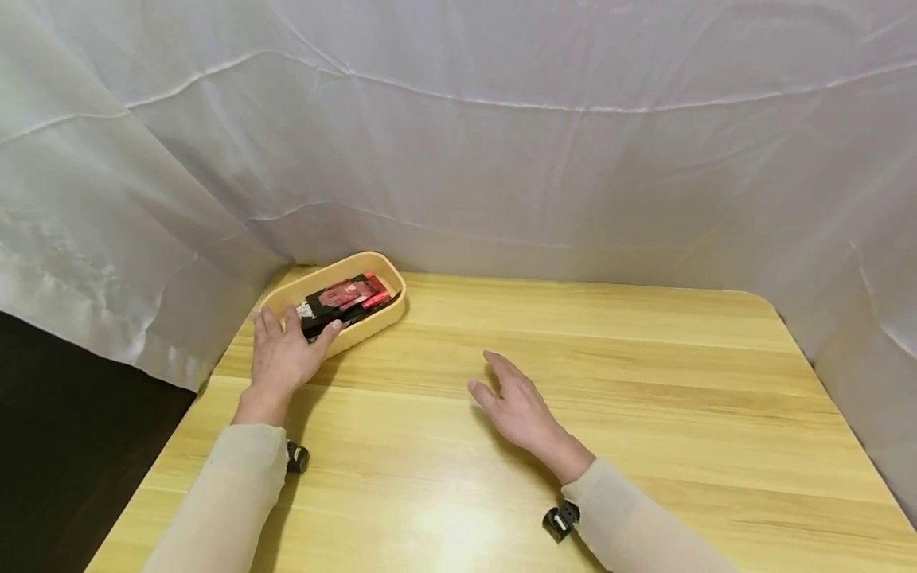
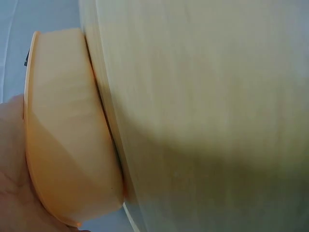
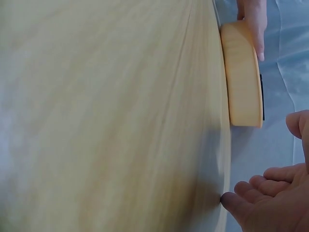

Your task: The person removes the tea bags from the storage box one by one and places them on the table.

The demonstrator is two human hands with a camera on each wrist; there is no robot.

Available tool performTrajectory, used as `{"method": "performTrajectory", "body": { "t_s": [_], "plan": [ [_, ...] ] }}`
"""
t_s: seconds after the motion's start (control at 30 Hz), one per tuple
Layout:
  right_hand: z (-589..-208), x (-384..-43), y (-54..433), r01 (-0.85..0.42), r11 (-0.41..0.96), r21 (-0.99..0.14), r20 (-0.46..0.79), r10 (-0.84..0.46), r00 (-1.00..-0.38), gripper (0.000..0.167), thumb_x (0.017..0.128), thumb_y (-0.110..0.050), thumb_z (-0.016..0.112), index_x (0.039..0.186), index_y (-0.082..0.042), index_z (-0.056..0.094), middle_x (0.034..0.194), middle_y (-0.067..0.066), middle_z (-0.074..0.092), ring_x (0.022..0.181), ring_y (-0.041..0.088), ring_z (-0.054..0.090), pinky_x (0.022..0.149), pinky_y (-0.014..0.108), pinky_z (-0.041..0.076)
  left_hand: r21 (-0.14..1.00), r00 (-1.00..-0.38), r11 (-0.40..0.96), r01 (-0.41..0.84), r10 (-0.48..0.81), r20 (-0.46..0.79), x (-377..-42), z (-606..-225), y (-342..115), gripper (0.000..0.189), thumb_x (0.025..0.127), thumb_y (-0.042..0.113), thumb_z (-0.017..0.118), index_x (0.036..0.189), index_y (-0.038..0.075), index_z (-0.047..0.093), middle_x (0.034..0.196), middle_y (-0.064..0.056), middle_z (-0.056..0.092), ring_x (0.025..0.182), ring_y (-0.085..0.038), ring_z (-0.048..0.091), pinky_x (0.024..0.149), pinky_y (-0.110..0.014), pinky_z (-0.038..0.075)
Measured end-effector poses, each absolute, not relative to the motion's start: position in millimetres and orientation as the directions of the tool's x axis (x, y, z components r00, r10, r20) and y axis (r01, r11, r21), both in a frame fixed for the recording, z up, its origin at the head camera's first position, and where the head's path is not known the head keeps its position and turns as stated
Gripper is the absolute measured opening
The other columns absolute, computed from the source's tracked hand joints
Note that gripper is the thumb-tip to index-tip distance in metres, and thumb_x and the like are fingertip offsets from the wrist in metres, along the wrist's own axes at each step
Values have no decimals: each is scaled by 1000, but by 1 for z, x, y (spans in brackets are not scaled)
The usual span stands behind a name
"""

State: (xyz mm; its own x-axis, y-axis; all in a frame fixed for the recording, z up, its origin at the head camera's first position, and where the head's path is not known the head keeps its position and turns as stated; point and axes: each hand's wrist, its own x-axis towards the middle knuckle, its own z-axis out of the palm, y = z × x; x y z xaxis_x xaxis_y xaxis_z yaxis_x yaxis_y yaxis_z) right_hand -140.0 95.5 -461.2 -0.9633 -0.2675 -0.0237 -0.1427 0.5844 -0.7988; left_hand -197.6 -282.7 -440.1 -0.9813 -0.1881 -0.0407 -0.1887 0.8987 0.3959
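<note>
My 2 hands are apart: left hand (image 1: 282, 356) spread over the yellow box (image 1: 368, 328)'s rim, at the table (image 1: 645, 382)'s far-left corner; right hand (image 1: 521, 410) empty. Probably light, stiff; I'd grip both long walls.

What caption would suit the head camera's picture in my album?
Left hand on a box of red and black items; right hand empty above the table.

Oblong tray (image 1: 368, 326), pale orange-yellow, open-topped, rounded ends; upright in far left corner of wooden table (image 1: 645, 382), long sides slanting from near left to far right, near left end partly hidden. Inside: red and black packets (image 1: 345, 294), piled, overlapping; small whitish piece (image 1: 304, 309) at their left.
</note>
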Motion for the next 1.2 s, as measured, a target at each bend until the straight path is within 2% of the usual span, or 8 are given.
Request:
{"method": "performTrajectory", "body": {
  "t_s": [0.3,0.53,0.77,1.03,1.2],
  "plan": [
    [-459,-140,95,-141,583,-800,-22,-264,-964,69,108,-43,56,164,-7,36,168,17,38,157,37,34,128,57,29,402,-993,908,-118,-116,-31,-191,-439,-267,117,96,87,31,168,-1,3,167,-39,-18,157,-56,-16,125,-74,6],
    [-458,-140,94,-139,587,-797,-21,-258,-966,68,109,-40,56,163,-6,37,168,18,39,156,37,35,128,56,29,368,-995,924,-100,-103,-10,-181,-439,-251,117,97,86,30,167,-5,9,167,-43,-11,157,-59,-10,126,-73,8],
    [-458,-142,95,-131,587,-799,-23,-248,-968,67,109,-38,57,163,-4,36,168,19,39,156,39,34,128,57,27,351,-992,930,-110,-126,21,-172,-440,-226,115,96,85,34,166,-5,16,167,-44,-3,157,-60,-2,120,-81,11],
    [-458,-144,96,-118,588,-800,-29,-235,-972,69,108,-39,57,164,-4,35,168,19,37,157,39,33,129,56,25,353,-995,932,-80,-96,28,-162,-443,-196,114,98,83,33,165,-8,19,166,-44,-5,157,-60,-8,124,-76,6],
    [-458,-146,97,-113,590,-800,-29,-226,-974,71,108,-39,57,165,-4,32,168,20,36,157,40,33,129,57,25,343,-998,938,-56,-61,1,-156,-438,-179,103,104,74,34,165,-8,18,166,-44,-8,156,-58,-14,126,-73,2]
  ]
}}
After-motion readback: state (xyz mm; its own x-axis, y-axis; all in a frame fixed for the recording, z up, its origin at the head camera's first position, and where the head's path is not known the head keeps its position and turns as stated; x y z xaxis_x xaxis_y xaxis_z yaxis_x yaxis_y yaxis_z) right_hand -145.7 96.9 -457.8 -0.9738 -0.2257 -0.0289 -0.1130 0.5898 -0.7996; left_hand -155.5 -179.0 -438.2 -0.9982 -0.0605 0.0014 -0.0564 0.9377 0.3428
